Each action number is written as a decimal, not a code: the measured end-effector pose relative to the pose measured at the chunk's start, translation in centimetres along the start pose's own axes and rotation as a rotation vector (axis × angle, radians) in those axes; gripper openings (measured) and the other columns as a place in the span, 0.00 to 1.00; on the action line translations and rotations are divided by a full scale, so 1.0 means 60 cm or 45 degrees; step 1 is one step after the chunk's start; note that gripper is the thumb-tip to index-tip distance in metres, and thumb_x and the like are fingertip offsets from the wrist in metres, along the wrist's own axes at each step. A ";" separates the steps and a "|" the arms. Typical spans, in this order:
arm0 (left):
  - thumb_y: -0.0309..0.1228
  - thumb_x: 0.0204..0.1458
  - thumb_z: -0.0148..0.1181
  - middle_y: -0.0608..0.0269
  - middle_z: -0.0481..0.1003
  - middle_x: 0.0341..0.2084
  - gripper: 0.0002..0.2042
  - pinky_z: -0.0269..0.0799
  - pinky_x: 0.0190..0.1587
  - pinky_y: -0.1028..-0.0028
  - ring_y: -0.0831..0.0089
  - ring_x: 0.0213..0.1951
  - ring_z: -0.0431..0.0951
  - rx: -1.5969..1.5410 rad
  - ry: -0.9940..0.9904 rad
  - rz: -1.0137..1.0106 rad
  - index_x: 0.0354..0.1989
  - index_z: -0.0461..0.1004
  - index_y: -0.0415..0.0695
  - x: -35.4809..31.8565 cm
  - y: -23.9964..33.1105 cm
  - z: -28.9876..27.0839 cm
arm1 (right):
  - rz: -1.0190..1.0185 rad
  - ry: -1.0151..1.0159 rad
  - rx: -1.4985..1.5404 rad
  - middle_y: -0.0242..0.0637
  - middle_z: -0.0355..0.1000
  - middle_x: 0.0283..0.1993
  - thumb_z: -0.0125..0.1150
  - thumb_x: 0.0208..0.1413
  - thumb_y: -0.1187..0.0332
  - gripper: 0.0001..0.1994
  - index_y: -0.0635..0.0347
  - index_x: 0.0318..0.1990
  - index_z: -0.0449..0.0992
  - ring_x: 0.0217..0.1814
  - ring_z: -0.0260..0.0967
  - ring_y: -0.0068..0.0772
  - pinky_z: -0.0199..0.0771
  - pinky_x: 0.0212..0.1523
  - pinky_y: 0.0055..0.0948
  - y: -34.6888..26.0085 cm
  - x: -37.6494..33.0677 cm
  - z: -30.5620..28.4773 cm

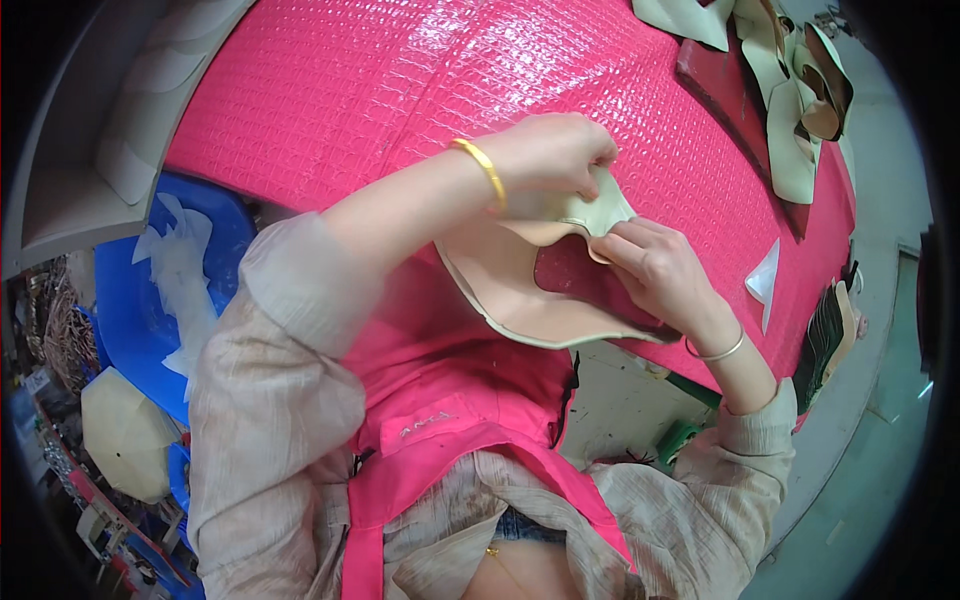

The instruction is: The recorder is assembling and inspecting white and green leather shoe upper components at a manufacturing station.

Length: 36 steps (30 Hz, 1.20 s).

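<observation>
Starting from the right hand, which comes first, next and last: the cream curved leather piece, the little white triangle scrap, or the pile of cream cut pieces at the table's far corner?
From the right hand:
1. Cream curved leather piece: pinched in its fingers, at centre.
2. Small white triangular scrap: just to its right on the pink table.
3. Pile of cream cut pieces: far top right corner.

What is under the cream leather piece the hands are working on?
Under the cream leather piece lies the pink textured table cover, showing through its curved cutout. The left hand and right hand pinch its folded top edge, so what lies beneath the fingers is hidden.
</observation>
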<state>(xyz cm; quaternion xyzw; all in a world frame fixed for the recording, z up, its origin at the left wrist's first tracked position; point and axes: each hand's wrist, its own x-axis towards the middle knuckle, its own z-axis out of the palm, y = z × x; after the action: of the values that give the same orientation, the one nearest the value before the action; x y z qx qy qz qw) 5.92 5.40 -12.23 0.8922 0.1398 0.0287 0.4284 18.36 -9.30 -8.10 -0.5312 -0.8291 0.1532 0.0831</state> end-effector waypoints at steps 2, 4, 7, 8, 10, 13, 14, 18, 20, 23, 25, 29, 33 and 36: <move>0.33 0.37 0.60 0.51 0.73 0.26 0.15 0.68 0.34 0.65 0.59 0.32 0.74 0.190 -0.032 0.013 0.35 0.72 0.40 0.004 0.007 0.004 | 0.161 -0.099 0.219 0.40 0.66 0.23 0.53 0.42 0.75 0.06 0.60 0.31 0.69 0.27 0.68 0.40 0.67 0.25 0.37 -0.016 0.018 -0.007; 0.32 0.39 0.58 0.53 0.72 0.24 0.12 0.69 0.33 0.65 0.57 0.32 0.73 0.205 0.083 0.128 0.32 0.71 0.40 0.004 0.004 0.013 | 0.295 -0.095 0.343 0.46 0.68 0.23 0.52 0.42 0.75 0.07 0.61 0.32 0.70 0.26 0.69 0.44 0.68 0.27 0.37 -0.014 0.027 -0.006; 0.33 0.43 0.55 0.57 0.71 0.24 0.09 0.69 0.30 0.65 0.58 0.31 0.72 0.420 0.715 0.151 0.30 0.70 0.42 -0.012 0.012 -0.007 | 0.816 -0.239 0.726 0.52 0.69 0.26 0.53 0.42 0.69 0.11 0.67 0.33 0.70 0.29 0.71 0.41 0.68 0.32 0.34 0.022 0.039 0.007; 0.33 0.44 0.54 0.58 0.71 0.24 0.08 0.68 0.30 0.65 0.59 0.31 0.72 0.360 0.751 0.165 0.29 0.69 0.42 -0.045 0.026 -0.013 | 0.820 -0.235 0.725 0.52 0.69 0.26 0.53 0.42 0.69 0.11 0.67 0.33 0.70 0.29 0.71 0.41 0.68 0.32 0.34 0.028 0.035 0.005; 0.32 0.45 0.54 0.60 0.69 0.23 0.07 0.68 0.29 0.65 0.62 0.28 0.72 0.228 0.715 0.262 0.27 0.68 0.42 -0.133 0.069 0.026 | 0.855 -0.308 0.644 0.31 0.68 0.25 0.54 0.47 0.72 0.09 0.68 0.34 0.69 0.30 0.62 0.15 0.65 0.30 0.23 0.029 0.030 0.009; 0.27 0.42 0.54 0.57 0.66 0.28 0.13 0.68 0.34 0.69 0.64 0.34 0.69 0.499 0.536 0.074 0.36 0.68 0.34 -0.188 0.073 0.087 | 0.737 -0.075 0.723 0.35 0.68 0.25 0.60 0.44 0.70 0.12 0.67 0.34 0.69 0.28 0.64 0.20 0.65 0.30 0.24 0.012 0.031 0.015; 0.26 0.41 0.54 0.56 0.66 0.31 0.14 0.68 0.36 0.69 0.64 0.36 0.68 0.596 0.607 -0.009 0.38 0.68 0.33 -0.189 0.061 0.102 | 0.685 -0.003 0.544 0.37 0.68 0.26 0.62 0.43 0.69 0.13 0.67 0.34 0.68 0.28 0.65 0.22 0.66 0.30 0.24 -0.002 0.042 0.011; 0.25 0.41 0.52 0.53 0.65 0.39 0.17 0.66 0.42 0.71 0.63 0.42 0.66 0.660 0.488 -0.146 0.41 0.66 0.31 -0.186 0.069 0.116 | 0.450 0.404 0.283 0.47 0.70 0.26 0.62 0.39 0.71 0.12 0.67 0.32 0.69 0.29 0.69 0.44 0.67 0.31 0.33 -0.028 0.055 0.034; 0.26 0.42 0.51 0.52 0.64 0.43 0.18 0.64 0.48 0.71 0.61 0.47 0.65 0.806 0.653 -0.035 0.43 0.65 0.30 -0.185 0.060 0.132 | 0.486 0.386 0.342 0.46 0.69 0.25 0.61 0.39 0.72 0.12 0.66 0.31 0.68 0.27 0.67 0.48 0.67 0.30 0.34 -0.031 0.056 0.039; 0.26 0.42 0.51 0.51 0.64 0.45 0.19 0.61 0.52 0.70 0.60 0.51 0.62 0.778 0.651 0.037 0.44 0.65 0.31 -0.189 0.048 0.137 | 0.779 0.132 0.601 0.45 0.68 0.23 0.59 0.43 0.71 0.09 0.69 0.29 0.69 0.25 0.66 0.28 0.66 0.28 0.30 0.010 0.049 0.039; 0.26 0.42 0.51 0.51 0.64 0.45 0.18 0.60 0.53 0.70 0.60 0.51 0.63 0.733 0.619 0.086 0.44 0.65 0.31 -0.189 0.033 0.131 | 0.826 0.020 0.743 0.38 0.68 0.21 0.59 0.44 0.69 0.10 0.70 0.28 0.69 0.26 0.64 0.22 0.65 0.28 0.28 0.030 0.045 0.035; 0.28 0.44 0.50 0.52 0.65 0.44 0.18 0.60 0.53 0.70 0.62 0.50 0.64 0.700 0.571 0.066 0.44 0.65 0.33 -0.179 0.048 0.130 | 0.776 0.131 0.835 0.40 0.67 0.20 0.59 0.44 0.67 0.12 0.70 0.28 0.69 0.24 0.65 0.24 0.65 0.26 0.29 0.030 0.043 0.050; 0.29 0.43 0.52 0.55 0.67 0.42 0.19 0.62 0.52 0.71 0.64 0.49 0.66 0.744 0.655 0.074 0.45 0.65 0.36 -0.182 0.040 0.139 | 0.766 0.105 0.528 0.44 0.65 0.19 0.59 0.44 0.67 0.13 0.70 0.29 0.69 0.23 0.65 0.26 0.64 0.25 0.31 0.031 0.047 0.043; 0.30 0.42 0.52 0.58 0.68 0.41 0.19 0.62 0.52 0.71 0.65 0.48 0.67 0.749 0.669 0.138 0.46 0.65 0.38 -0.185 0.024 0.135 | 0.754 0.101 0.380 0.47 0.63 0.18 0.60 0.44 0.66 0.13 0.70 0.28 0.68 0.20 0.63 0.28 0.62 0.23 0.32 0.015 0.050 0.032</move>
<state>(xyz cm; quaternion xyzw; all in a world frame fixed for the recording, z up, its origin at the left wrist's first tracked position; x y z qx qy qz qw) -3.04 -4.61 -15.46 0.9452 0.1996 0.2375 0.1020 17.29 -6.53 -10.32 -0.7367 -0.6032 0.2694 0.1440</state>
